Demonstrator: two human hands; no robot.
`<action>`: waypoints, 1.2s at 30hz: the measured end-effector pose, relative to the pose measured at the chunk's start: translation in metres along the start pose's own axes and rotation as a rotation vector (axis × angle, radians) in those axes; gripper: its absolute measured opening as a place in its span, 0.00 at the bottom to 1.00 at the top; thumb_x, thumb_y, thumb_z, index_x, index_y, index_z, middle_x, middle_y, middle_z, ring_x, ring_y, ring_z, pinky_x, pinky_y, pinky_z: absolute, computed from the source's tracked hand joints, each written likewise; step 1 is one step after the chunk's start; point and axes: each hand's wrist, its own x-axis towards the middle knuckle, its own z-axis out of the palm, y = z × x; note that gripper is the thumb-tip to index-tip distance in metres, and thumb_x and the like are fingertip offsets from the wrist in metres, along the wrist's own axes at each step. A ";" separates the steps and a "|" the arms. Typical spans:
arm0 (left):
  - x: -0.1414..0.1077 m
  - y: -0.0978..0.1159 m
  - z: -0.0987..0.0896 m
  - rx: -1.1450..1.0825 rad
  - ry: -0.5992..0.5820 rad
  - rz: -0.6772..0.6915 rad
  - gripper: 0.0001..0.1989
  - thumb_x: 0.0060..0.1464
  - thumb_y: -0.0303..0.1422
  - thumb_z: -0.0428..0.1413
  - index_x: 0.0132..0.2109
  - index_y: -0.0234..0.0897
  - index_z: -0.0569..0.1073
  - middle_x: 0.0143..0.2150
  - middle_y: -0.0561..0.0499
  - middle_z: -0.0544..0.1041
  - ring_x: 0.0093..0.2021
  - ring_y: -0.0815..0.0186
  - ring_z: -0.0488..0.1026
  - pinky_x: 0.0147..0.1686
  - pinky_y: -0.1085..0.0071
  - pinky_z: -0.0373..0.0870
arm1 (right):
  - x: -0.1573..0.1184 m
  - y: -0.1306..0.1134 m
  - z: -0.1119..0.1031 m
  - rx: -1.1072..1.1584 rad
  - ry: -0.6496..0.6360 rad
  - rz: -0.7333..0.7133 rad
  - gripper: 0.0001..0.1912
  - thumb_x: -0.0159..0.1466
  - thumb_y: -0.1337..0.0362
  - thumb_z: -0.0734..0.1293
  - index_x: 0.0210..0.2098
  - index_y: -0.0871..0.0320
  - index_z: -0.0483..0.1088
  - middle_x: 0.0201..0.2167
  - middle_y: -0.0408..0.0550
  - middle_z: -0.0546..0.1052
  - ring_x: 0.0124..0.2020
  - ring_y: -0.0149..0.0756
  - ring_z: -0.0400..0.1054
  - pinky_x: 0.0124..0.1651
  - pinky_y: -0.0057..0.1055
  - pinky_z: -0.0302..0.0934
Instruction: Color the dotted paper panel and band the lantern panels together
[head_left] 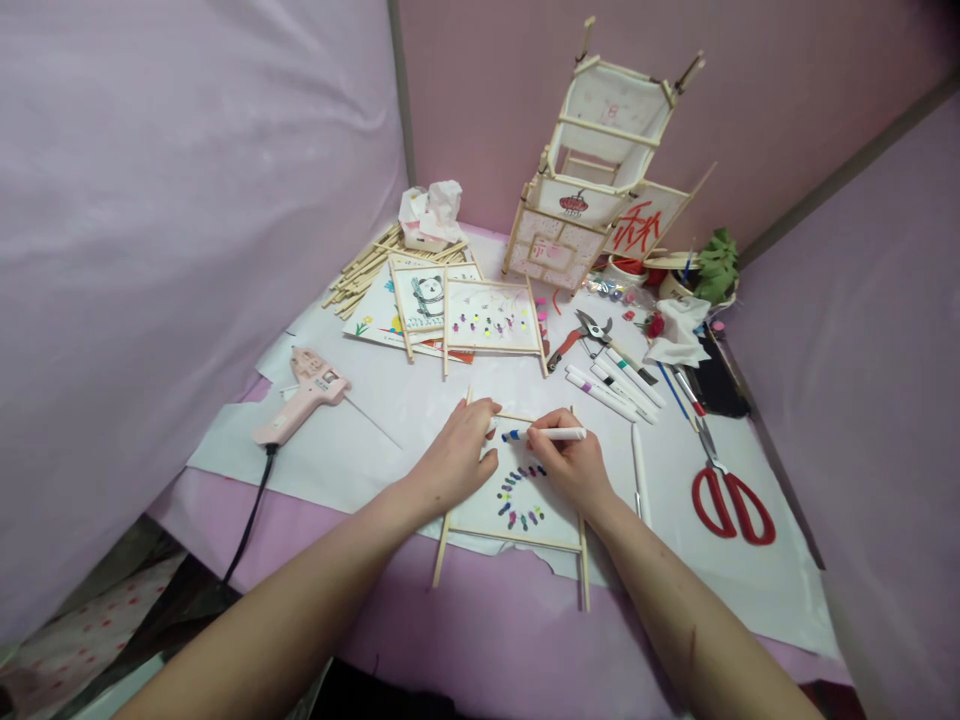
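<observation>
Pink glue gun (300, 400) toward left edge of tabletop (367, 480). Left hand (457, 450) over left side of stick-framed sheet (556, 522), small white piece (492, 427) by its fingers; can't tell if that grip is closed on it. Framed sheet, partial ring of coloured marks, lies mid front edge. Right hand (574, 465) above its right side, grip pinching white marker (564, 434), blue end leftward. Red-handled scissors (711, 500) near right edge.
</observation>
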 end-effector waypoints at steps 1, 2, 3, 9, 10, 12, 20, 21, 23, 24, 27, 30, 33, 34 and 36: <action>0.000 0.000 0.000 0.003 0.002 0.001 0.26 0.50 0.23 0.50 0.56 0.38 0.58 0.51 0.46 0.69 0.46 0.63 0.71 0.66 0.53 0.49 | 0.000 -0.001 0.000 0.003 -0.007 0.000 0.08 0.64 0.58 0.64 0.32 0.56 0.67 0.25 0.42 0.73 0.25 0.31 0.65 0.28 0.27 0.56; 0.000 0.000 0.000 0.006 0.004 0.002 0.26 0.50 0.22 0.50 0.56 0.38 0.58 0.51 0.47 0.69 0.46 0.63 0.71 0.66 0.53 0.49 | 0.000 -0.001 0.000 0.007 -0.014 0.000 0.08 0.64 0.59 0.64 0.32 0.56 0.67 0.25 0.42 0.73 0.25 0.31 0.65 0.28 0.27 0.57; 0.000 0.000 0.001 0.008 0.006 0.003 0.26 0.50 0.22 0.50 0.56 0.38 0.58 0.50 0.47 0.70 0.46 0.63 0.71 0.66 0.53 0.49 | 0.000 -0.002 0.000 0.010 -0.022 0.002 0.08 0.64 0.59 0.64 0.32 0.56 0.67 0.25 0.42 0.73 0.25 0.31 0.64 0.28 0.27 0.57; 0.000 0.001 -0.001 0.000 -0.002 -0.002 0.26 0.49 0.22 0.50 0.56 0.37 0.58 0.52 0.45 0.69 0.46 0.63 0.71 0.65 0.52 0.49 | -0.001 -0.002 0.000 0.001 -0.018 0.012 0.08 0.63 0.58 0.64 0.31 0.56 0.67 0.24 0.42 0.73 0.24 0.31 0.64 0.28 0.27 0.56; 0.000 0.001 -0.001 0.002 -0.003 -0.003 0.26 0.49 0.22 0.50 0.56 0.37 0.58 0.52 0.45 0.69 0.46 0.63 0.71 0.65 0.52 0.49 | -0.001 -0.002 0.000 0.001 -0.015 0.009 0.08 0.63 0.58 0.64 0.31 0.56 0.67 0.24 0.42 0.73 0.24 0.31 0.64 0.28 0.27 0.57; 0.000 0.001 -0.001 0.006 -0.005 -0.001 0.26 0.49 0.22 0.50 0.56 0.37 0.58 0.51 0.46 0.70 0.46 0.63 0.71 0.65 0.52 0.50 | -0.001 -0.001 0.000 0.001 -0.009 0.003 0.09 0.63 0.58 0.64 0.32 0.56 0.67 0.24 0.42 0.73 0.24 0.32 0.65 0.28 0.28 0.57; 0.000 0.000 0.000 0.000 -0.002 0.003 0.26 0.50 0.23 0.50 0.57 0.37 0.58 0.51 0.46 0.69 0.46 0.63 0.71 0.65 0.53 0.50 | -0.001 0.000 0.000 -0.019 0.005 0.007 0.09 0.63 0.58 0.64 0.30 0.56 0.66 0.22 0.41 0.72 0.23 0.31 0.63 0.27 0.27 0.56; 0.000 0.000 0.000 -0.001 -0.003 0.000 0.26 0.50 0.23 0.50 0.57 0.37 0.58 0.52 0.46 0.69 0.46 0.63 0.71 0.65 0.54 0.50 | -0.001 0.000 0.000 -0.022 0.004 0.008 0.09 0.63 0.59 0.64 0.29 0.56 0.66 0.21 0.40 0.71 0.23 0.30 0.63 0.27 0.27 0.56; 0.000 0.000 0.000 -0.003 -0.005 -0.005 0.26 0.50 0.23 0.50 0.57 0.37 0.58 0.52 0.46 0.69 0.46 0.64 0.71 0.66 0.54 0.49 | -0.001 0.000 0.000 -0.029 0.005 0.004 0.09 0.63 0.59 0.64 0.29 0.56 0.66 0.21 0.40 0.70 0.22 0.30 0.63 0.27 0.27 0.56; 0.000 0.000 0.000 -0.004 -0.005 -0.005 0.26 0.50 0.22 0.50 0.57 0.37 0.58 0.52 0.45 0.69 0.46 0.63 0.71 0.66 0.54 0.49 | -0.001 0.000 0.000 -0.030 0.009 0.001 0.09 0.63 0.59 0.64 0.29 0.56 0.66 0.21 0.40 0.71 0.23 0.30 0.63 0.27 0.27 0.56; 0.000 0.001 0.000 -0.005 -0.001 -0.003 0.26 0.50 0.22 0.50 0.56 0.37 0.58 0.51 0.46 0.69 0.46 0.63 0.71 0.66 0.52 0.49 | -0.002 0.000 0.000 -0.020 0.019 -0.005 0.09 0.63 0.58 0.64 0.31 0.56 0.67 0.23 0.42 0.72 0.25 0.31 0.64 0.28 0.27 0.57; 0.000 0.000 0.000 -0.008 0.007 -0.003 0.26 0.49 0.22 0.50 0.56 0.37 0.58 0.48 0.47 0.70 0.47 0.62 0.71 0.66 0.51 0.49 | -0.002 0.000 0.000 -0.004 0.002 0.007 0.09 0.63 0.57 0.64 0.32 0.56 0.67 0.24 0.42 0.73 0.25 0.32 0.65 0.28 0.27 0.57; 0.000 0.001 -0.001 -0.011 0.009 0.002 0.26 0.49 0.22 0.50 0.56 0.38 0.58 0.48 0.47 0.71 0.47 0.62 0.71 0.65 0.51 0.50 | -0.001 -0.001 0.000 -0.002 -0.010 0.011 0.09 0.63 0.57 0.64 0.32 0.56 0.67 0.24 0.42 0.73 0.25 0.32 0.65 0.28 0.27 0.57; 0.000 0.001 -0.001 -0.009 0.007 0.004 0.26 0.49 0.22 0.50 0.56 0.38 0.58 0.49 0.47 0.70 0.47 0.62 0.71 0.65 0.50 0.50 | -0.001 -0.001 0.000 -0.003 -0.011 0.009 0.09 0.63 0.57 0.64 0.32 0.56 0.67 0.24 0.42 0.73 0.25 0.32 0.65 0.28 0.27 0.57; 0.000 0.001 -0.001 -0.002 0.002 0.003 0.26 0.49 0.22 0.50 0.56 0.38 0.58 0.49 0.46 0.70 0.48 0.62 0.71 0.65 0.51 0.50 | -0.001 -0.002 0.000 -0.005 -0.017 0.008 0.08 0.64 0.58 0.64 0.32 0.56 0.67 0.24 0.42 0.73 0.25 0.31 0.64 0.28 0.27 0.57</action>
